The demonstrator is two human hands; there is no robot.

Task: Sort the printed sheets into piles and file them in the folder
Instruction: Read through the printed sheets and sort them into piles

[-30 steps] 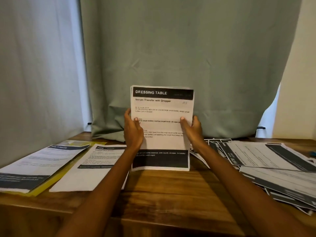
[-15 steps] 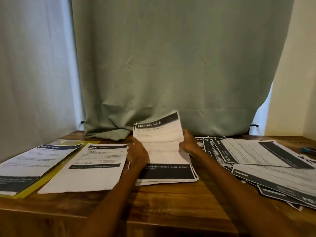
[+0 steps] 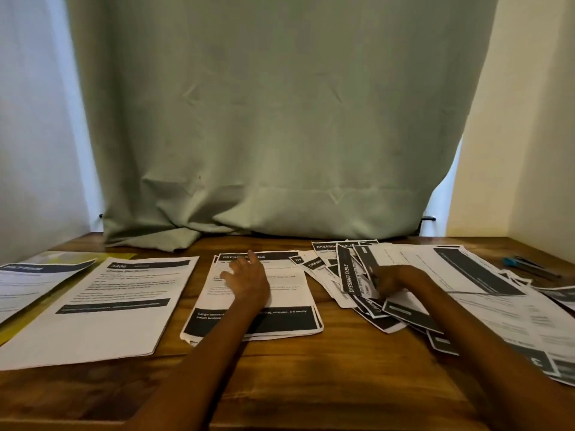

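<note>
Left hand [image 3: 247,279] flat, fingers straight, on centre pile [image 3: 289,293]. Right hand [image 3: 392,279] in loose sheets [image 3: 466,284] at right; grip unclear.

A room in a home, by the look of it: a wooden table [image 3: 280,384] pushed against a window hung with a pale green curtain [image 3: 280,119], cream walls [image 3: 529,119] at the right edge.

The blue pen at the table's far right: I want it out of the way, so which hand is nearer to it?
Right. The right hand rests on the loose sheets, apart from the blue pen. The left hand lies flat on the middle pile, farther left.
</note>
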